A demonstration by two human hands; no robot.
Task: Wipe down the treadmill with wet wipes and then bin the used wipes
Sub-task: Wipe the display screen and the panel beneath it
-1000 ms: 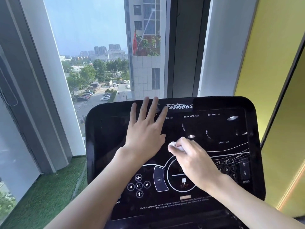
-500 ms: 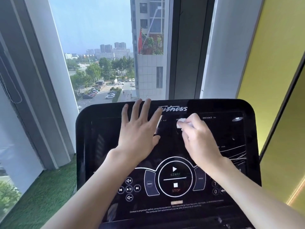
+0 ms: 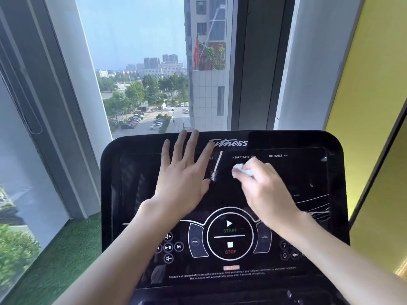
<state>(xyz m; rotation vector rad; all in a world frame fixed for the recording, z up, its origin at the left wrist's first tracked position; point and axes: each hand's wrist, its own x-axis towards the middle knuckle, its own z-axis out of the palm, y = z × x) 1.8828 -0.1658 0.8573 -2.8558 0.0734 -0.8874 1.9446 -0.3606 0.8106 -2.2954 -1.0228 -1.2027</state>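
Observation:
The treadmill's black console (image 3: 308,172) fills the lower half of the view, with START and STOP buttons in a ring near its middle. My left hand (image 3: 182,175) lies flat on the upper left of the panel, fingers spread and straight. My right hand (image 3: 262,190) holds a small crumpled white wet wipe (image 3: 240,169) against the panel just under the HEART RATE label. The hand is blurred. Most of the wipe is hidden under my fingers.
A tall window (image 3: 141,62) stands straight behind the console, with grey frames on the left. A yellow wall panel (image 3: 370,84) rises on the right. Green artificial turf (image 3: 61,260) covers the floor at the lower left.
My right hand has carried the wipe from the middle of the panel up to the area under the top labels. My left hand has stayed flat in place. The camera has shifted slightly.

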